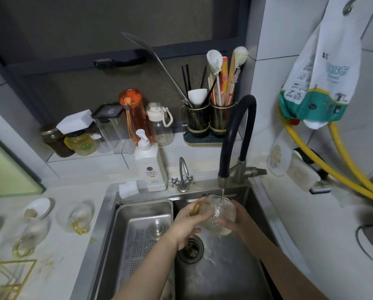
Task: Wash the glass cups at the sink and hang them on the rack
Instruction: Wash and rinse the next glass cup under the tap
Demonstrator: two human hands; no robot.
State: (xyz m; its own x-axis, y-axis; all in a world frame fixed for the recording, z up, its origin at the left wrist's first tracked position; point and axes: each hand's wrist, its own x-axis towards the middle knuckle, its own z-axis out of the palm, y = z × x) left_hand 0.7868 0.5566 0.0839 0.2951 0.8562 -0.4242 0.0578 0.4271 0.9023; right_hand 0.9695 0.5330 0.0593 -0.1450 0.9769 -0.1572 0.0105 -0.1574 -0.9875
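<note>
1. Glass cup [219,217] sits under the black faucet [237,135], water running into it, above the sink [224,273] drain.
2. I see my left hand [187,224] gripping its gold handle side; my right hand [235,219] cups the far wall.
3. At nine o'clock, two more cups [75,215] lie on the counter, blurred; the gold rack [5,276] is perhaps at eight.

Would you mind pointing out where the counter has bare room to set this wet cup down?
Bare counter lies between the sink's left rim and the cup on the counter. Further left it is crowded: a second cup, a small dish and the gold rack.
</note>
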